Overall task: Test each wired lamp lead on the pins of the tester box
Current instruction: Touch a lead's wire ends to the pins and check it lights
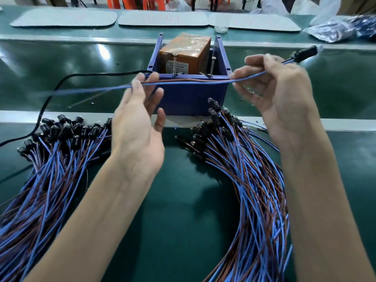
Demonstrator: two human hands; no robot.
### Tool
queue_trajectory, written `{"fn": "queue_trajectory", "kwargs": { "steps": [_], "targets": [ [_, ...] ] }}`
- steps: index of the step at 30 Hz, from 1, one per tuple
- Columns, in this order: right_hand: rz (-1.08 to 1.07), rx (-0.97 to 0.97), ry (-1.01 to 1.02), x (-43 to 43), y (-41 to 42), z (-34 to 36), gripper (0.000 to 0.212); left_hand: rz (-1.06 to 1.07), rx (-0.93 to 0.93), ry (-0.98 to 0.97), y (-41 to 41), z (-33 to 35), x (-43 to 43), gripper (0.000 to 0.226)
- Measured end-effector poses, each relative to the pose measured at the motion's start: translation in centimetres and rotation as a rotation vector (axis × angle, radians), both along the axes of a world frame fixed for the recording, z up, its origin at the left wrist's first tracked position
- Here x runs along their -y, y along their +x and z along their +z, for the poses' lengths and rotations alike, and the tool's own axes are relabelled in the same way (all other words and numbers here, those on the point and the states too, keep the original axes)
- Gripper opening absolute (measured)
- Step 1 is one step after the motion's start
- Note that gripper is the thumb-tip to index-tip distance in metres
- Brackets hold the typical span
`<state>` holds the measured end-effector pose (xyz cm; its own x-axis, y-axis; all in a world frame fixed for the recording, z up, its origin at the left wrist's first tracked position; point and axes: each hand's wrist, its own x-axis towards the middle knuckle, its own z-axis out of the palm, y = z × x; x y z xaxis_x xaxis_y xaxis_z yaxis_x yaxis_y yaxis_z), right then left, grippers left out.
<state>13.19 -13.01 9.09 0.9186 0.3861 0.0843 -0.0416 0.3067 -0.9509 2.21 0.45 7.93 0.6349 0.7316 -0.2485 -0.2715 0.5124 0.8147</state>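
A blue open-topped tester box stands mid-bench with an orange transformer inside and two upright screw pins at its front rim. One lamp lead, blue and brown wires with a black lamp holder at its right end, stretches level across the box front just below the pins. My right hand pinches the lead near the lamp end. My left hand is palm up with straight fingers, the wires lying across its fingertips.
A heap of lamp leads lies at the left and another heap at the right. A black power cable runs from the box off to the left. Grey mats and a plastic bag lie at the far side.
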Motion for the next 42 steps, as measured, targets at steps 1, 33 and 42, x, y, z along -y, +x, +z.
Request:
{"fn": "queue_trajectory", "kwargs": {
  "steps": [1, 33, 42],
  "targets": [
    [-0.004, -0.029, 0.032, -0.1, 0.0, 0.1, 0.031, 0.023, 0.006, 0.022, 0.0, 0.1, -0.3, 0.019],
    [0.155, 0.027, -0.221, -1.5, -1.8, -0.3, 0.018, -0.255, -0.184, 0.614, 0.5, -1.6, -0.5, 0.012],
    [-0.05, -0.029, -0.271, -1.5, -0.5, -1.2, 0.017, -0.121, -0.214, 0.652, 0.7, -2.3, -3.0, 0.008]
  ]
}}
